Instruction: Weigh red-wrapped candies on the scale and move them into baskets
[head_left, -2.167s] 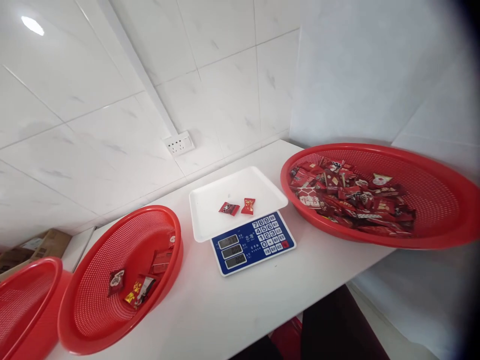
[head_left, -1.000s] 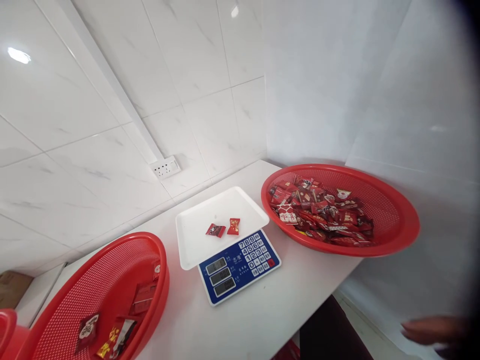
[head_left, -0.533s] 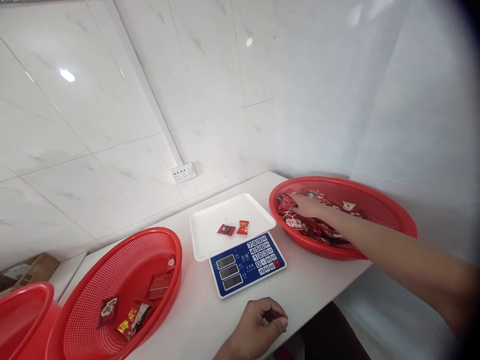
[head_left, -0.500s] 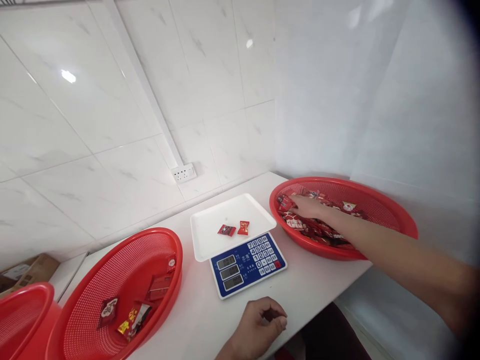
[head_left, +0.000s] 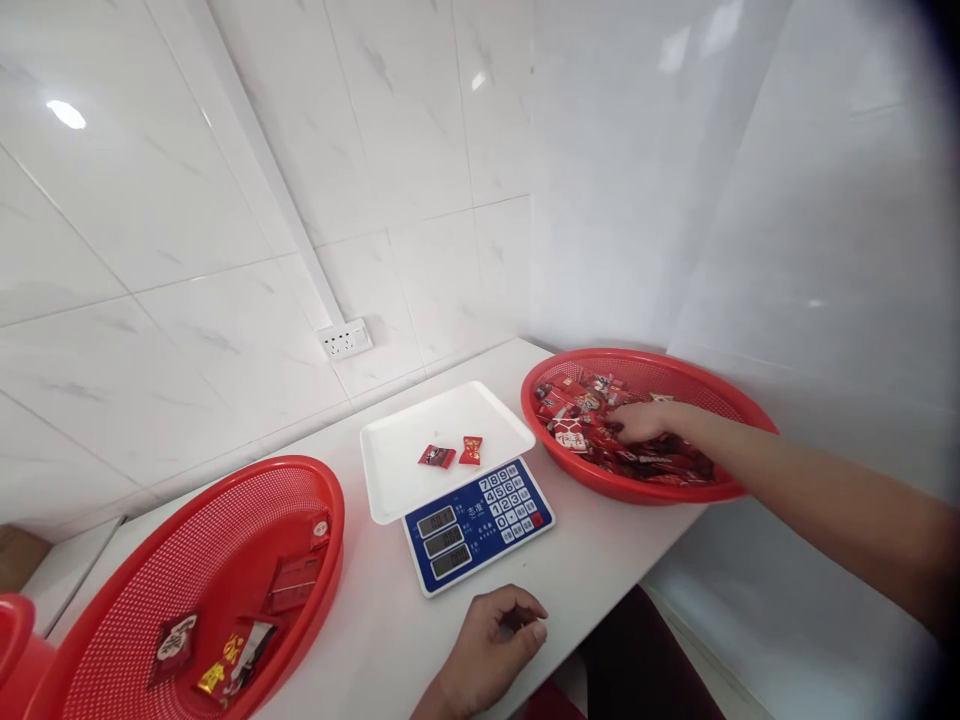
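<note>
My right hand (head_left: pixel 643 422) reaches into the red plastic basket (head_left: pixel 750 425) on the right, its fingers curled down among many small red snack packets (head_left: pixel 570 437). The packets partly hide its fingertips, so what they grip cannot be made out. My left hand (head_left: pixel 499 640) hovers at or rests on the table's front edge, loosely curled, with a gap between thumb and fingers and nothing in it. In front of it stands a blue and white digital scale (head_left: pixel 480 530). Two small red wrapped packets, a darker one (head_left: pixel 436 456) and a brighter one (head_left: pixel 471 450), lie on its white tray (head_left: pixel 390 480).
A second red basket (head_left: pixel 225 540) on the left holds several packets, one with gold lettering (head_left: pixel 238 655). Part of another red tub (head_left: pixel 15 640) and a cardboard box (head_left: pixel 21 558) show at far left. A power socket (head_left: pixel 345 339) is on the tiled wall behind.
My right hand has moved from the left side of the right basket, where it touched a red packet, deeper toward its middle. My left hand keeps its pose. The view has shifted slightly.
</note>
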